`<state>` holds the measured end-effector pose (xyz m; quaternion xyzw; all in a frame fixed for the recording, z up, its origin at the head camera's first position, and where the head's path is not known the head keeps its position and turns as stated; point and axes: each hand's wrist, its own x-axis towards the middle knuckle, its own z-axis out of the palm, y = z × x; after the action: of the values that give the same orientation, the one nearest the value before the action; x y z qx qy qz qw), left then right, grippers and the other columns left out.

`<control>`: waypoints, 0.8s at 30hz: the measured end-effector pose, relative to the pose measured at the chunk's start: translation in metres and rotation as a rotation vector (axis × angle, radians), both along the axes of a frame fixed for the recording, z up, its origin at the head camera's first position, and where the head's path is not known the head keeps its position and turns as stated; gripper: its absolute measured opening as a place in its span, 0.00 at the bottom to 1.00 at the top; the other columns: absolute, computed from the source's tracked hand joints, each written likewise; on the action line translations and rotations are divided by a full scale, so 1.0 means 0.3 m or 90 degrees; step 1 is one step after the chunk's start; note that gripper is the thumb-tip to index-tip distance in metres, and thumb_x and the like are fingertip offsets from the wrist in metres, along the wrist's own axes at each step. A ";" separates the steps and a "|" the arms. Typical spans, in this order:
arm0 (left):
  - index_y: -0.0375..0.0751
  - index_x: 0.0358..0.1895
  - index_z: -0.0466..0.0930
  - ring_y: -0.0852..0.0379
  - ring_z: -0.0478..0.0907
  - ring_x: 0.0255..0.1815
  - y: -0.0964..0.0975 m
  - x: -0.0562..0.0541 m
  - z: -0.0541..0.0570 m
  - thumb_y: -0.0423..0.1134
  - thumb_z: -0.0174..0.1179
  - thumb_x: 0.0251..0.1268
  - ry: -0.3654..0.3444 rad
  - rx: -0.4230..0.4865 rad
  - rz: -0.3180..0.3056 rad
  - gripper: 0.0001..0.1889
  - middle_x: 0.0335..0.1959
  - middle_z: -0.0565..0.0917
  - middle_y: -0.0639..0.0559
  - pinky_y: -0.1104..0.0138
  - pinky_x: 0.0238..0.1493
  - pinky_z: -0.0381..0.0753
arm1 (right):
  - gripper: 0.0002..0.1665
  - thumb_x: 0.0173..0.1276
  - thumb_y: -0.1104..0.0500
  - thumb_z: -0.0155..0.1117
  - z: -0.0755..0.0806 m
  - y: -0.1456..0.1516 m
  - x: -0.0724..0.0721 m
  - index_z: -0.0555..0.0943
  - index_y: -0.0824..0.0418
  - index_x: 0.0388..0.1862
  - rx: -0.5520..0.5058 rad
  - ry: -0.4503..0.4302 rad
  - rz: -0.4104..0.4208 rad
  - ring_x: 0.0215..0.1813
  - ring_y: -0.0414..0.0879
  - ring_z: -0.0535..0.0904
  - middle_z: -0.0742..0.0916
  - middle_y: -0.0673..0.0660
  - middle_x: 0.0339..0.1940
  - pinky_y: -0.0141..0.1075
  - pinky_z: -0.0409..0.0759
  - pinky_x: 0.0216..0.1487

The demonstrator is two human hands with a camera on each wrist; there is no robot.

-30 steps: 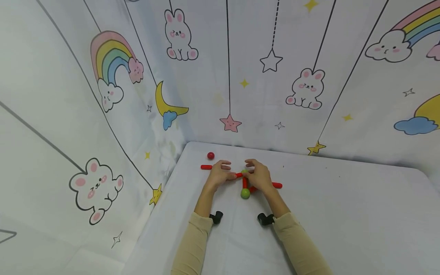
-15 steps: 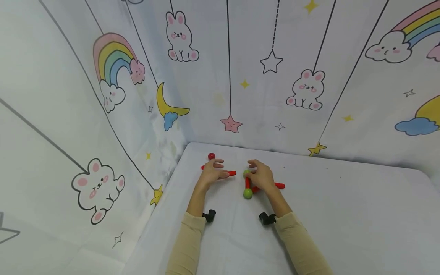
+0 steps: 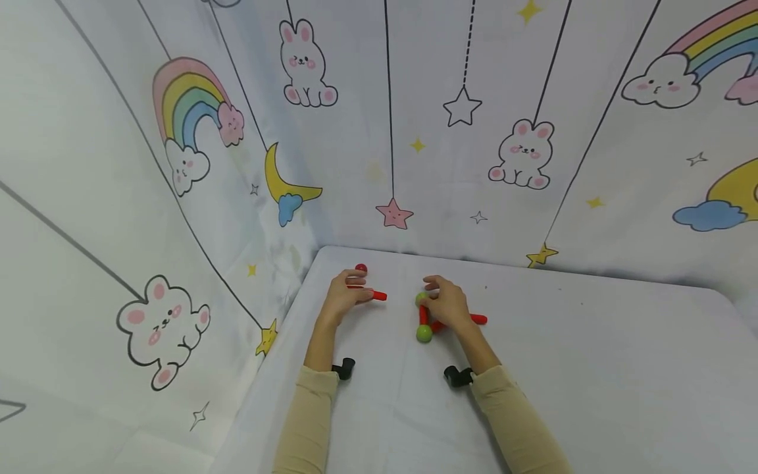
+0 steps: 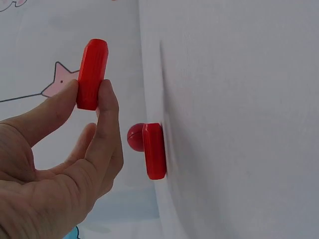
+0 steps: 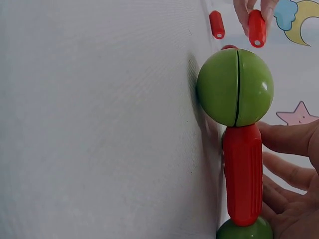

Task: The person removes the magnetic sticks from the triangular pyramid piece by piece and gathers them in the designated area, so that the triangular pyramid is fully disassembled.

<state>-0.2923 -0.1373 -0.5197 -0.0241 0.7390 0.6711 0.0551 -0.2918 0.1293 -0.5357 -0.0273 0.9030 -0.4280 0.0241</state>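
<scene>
My left hand (image 3: 342,296) pinches a red toy rod (image 4: 92,74) between thumb and fingers, raised above the table in the left wrist view. Below it lie a second red rod (image 4: 154,151) and a red ball (image 4: 135,137). My right hand (image 3: 449,305) holds a ball-and-rod build near its far green ball (image 3: 421,299); thumb and fingers reach behind a red rod (image 5: 242,174) in the right wrist view, so their tips are hidden. A near green ball (image 5: 235,87) joins rods of that build. Another red rod (image 3: 478,319) sticks out past the right hand.
The white-covered table (image 3: 562,368) reaches far to the right. Behind it hangs a white cloth wall (image 3: 355,164) with rabbits, stars and rainbows, and a second cloth side (image 3: 89,230) stands at the left. A black camera mount (image 3: 458,377) sits at the right wrist.
My left hand has drawn the red rod leftward, away from the far green ball, towards the loose red rod and red ball. My right hand has stayed at the build.
</scene>
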 end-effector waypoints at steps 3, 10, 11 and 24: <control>0.28 0.71 0.70 0.42 0.85 0.52 -0.021 0.001 -0.003 0.23 0.68 0.64 -0.005 0.015 0.008 0.31 0.67 0.73 0.27 0.57 0.54 0.86 | 0.30 0.70 0.60 0.72 0.001 -0.001 0.000 0.77 0.58 0.71 -0.002 0.003 0.002 0.60 0.55 0.85 0.87 0.59 0.60 0.51 0.83 0.58; 0.31 0.72 0.70 0.42 0.85 0.52 -0.066 0.002 -0.003 0.25 0.69 0.65 -0.018 -0.007 0.041 0.32 0.67 0.74 0.28 0.57 0.56 0.86 | 0.30 0.70 0.59 0.73 0.004 -0.003 0.004 0.78 0.58 0.70 0.000 0.007 0.001 0.60 0.56 0.85 0.87 0.59 0.60 0.52 0.83 0.58; 0.31 0.72 0.70 0.41 0.85 0.52 -0.074 0.001 -0.003 0.25 0.68 0.65 -0.019 -0.007 0.046 0.32 0.67 0.73 0.28 0.56 0.56 0.85 | 0.30 0.70 0.59 0.73 0.005 -0.004 0.005 0.78 0.58 0.70 0.001 0.008 0.002 0.60 0.56 0.85 0.87 0.59 0.60 0.52 0.83 0.58; 0.35 0.73 0.70 0.38 0.79 0.60 -0.135 -0.023 -0.021 0.28 0.68 0.66 -0.056 -0.081 0.093 0.32 0.68 0.74 0.32 0.55 0.62 0.82 | 0.30 0.70 0.59 0.73 0.012 -0.003 0.007 0.78 0.58 0.70 0.006 0.010 0.002 0.59 0.56 0.85 0.87 0.59 0.59 0.52 0.82 0.59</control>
<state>-0.2992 -0.1778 -0.5261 -0.1104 0.7732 0.6234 0.0367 -0.2898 0.1283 -0.5321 -0.0318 0.9051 -0.4235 0.0177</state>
